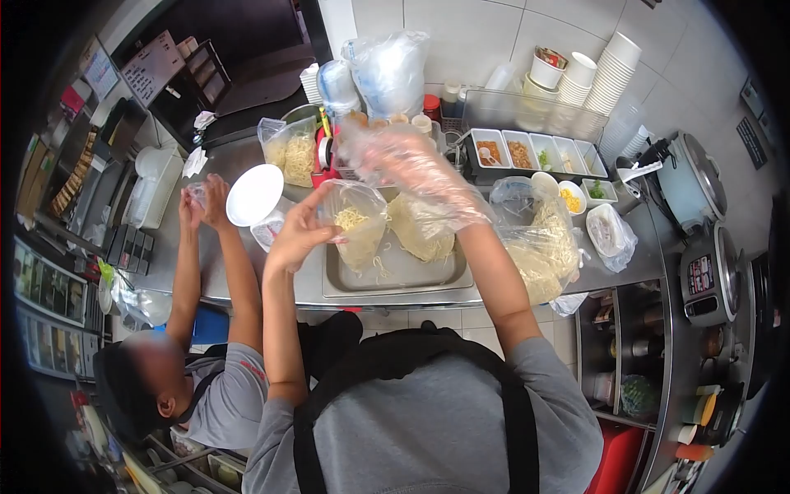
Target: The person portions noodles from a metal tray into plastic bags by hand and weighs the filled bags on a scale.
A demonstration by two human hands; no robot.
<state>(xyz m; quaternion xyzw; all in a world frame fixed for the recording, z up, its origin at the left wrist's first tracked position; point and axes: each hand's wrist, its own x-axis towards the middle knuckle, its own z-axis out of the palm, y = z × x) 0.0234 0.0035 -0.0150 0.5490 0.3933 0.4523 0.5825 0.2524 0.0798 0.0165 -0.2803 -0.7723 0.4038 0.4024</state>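
Observation:
My left hand (300,232) grips the open rim of a clear plastic bag (362,240) with yellow noodles inside, above a metal tray (403,289). My right hand (415,169), covered in clear plastic, is raised over the tray's back right side; its fingers are smeared by motion. Below it, a second bag of noodles (418,233) rests in the tray, partly hidden by the plastic. Some noodle strands (379,265) lie loose on the tray. Right of the tray is a large clear bag of noodles (545,251).
At left, a co-worker's hands (206,202) handle clear plastic beside a white round lid or plate (254,195). Behind the tray stand a red device (324,174) and another noodle bag (293,154). Topping containers (520,154), stacked cups (613,70) and a cooker (712,276) are at right.

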